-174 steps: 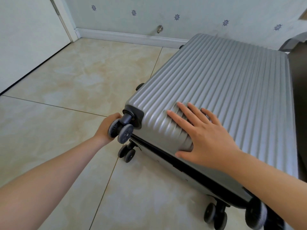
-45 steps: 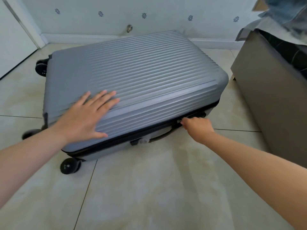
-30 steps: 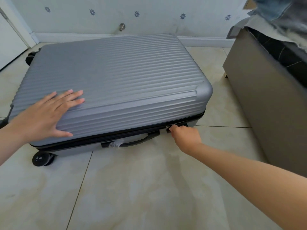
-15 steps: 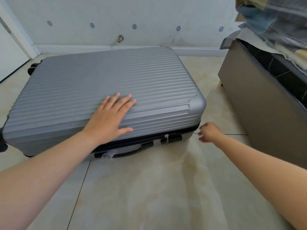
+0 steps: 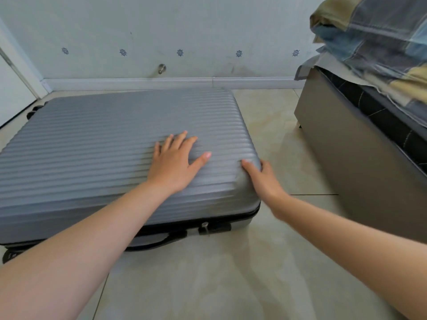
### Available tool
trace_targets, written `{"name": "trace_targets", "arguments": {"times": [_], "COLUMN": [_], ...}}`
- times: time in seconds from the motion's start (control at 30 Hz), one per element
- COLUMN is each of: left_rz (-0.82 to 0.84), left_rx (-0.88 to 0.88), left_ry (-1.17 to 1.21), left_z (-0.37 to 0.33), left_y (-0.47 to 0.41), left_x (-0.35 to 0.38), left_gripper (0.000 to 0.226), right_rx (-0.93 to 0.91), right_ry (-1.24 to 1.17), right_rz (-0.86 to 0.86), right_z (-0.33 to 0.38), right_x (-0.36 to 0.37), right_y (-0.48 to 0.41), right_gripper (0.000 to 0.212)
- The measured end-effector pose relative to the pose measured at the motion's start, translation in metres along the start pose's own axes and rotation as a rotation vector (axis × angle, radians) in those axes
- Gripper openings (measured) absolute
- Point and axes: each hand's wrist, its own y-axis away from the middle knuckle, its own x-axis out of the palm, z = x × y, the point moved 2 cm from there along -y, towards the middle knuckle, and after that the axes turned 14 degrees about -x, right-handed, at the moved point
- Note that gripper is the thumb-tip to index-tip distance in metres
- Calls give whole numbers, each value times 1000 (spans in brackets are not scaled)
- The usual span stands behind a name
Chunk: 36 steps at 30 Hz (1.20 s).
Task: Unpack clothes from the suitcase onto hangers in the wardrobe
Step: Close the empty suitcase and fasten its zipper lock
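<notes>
Suitcase (image 5: 104, 146), grey ribbed hard shell: lies flat on the tiled floor (image 5: 231, 280), lid up and closed, long axis running left to right across the view, near long edge toward the person. Left hand (image 5: 174, 163): open, palm and straight fingers flat on the lid right of centre. Right hand (image 5: 262, 179): at the near right corner of the lid, thumb on top, fingers curled over the corner's edge — the nearer hand to the dark seam where lid meets base, so the likelier one to lift. Zip pull (image 5: 205, 227): hangs on the near side, beside the carry handle (image 5: 159, 241). Not determinable: whether the zip is undone round the far sides; the right fingertips, hidden behind the corner. Clothes are shut inside, unseen — wardrobe and hangers lie out of view.
</notes>
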Motion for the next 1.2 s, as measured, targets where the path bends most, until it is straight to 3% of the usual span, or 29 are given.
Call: {"name": "trace_targets", "arguments": {"times": [0.1, 0.23, 0.33, 0.5, 0.73, 0.87, 1.03, 1.1, 1.2], "left_rz": [42, 98, 125, 163, 67, 61, -99, -126, -9], "left_rx": [8, -4, 3, 74, 174, 313, 427, 392, 287], "left_ry": [-17, -99, -227, -255, -242, -281, -195, -166, -138], "left_z": [-14, -37, -36, -21, -20, 1, -10, -27, -47], "left_y": [-4, -6, -2, 23, 83, 116, 106, 83, 45], "left_x": [-4, 1, 11, 6, -28, -33, -36, -32, -20], "left_gripper": [75, 91, 100, 90, 95, 87, 61, 56, 70], "right_rx": [11, -141, -146, -50, -77, -42, 98, 60, -5], "right_ry": [131, 222, 209, 131, 120, -15, -93, -26, 162], "right_rz": [-25, 166, 166, 195, 151, 186, 287, 263, 275], "right_z": [1, 9, 6, -15, -18, -24, -35, -39, -41], "right_x": [14, 16, 21, 22, 39, 46, 34, 31, 30], "right_y": [40, 69, 45, -22, -64, -73, -80, -82, -84], "right_gripper": [45, 70, 64, 19, 39, 32, 14, 22, 56]}}
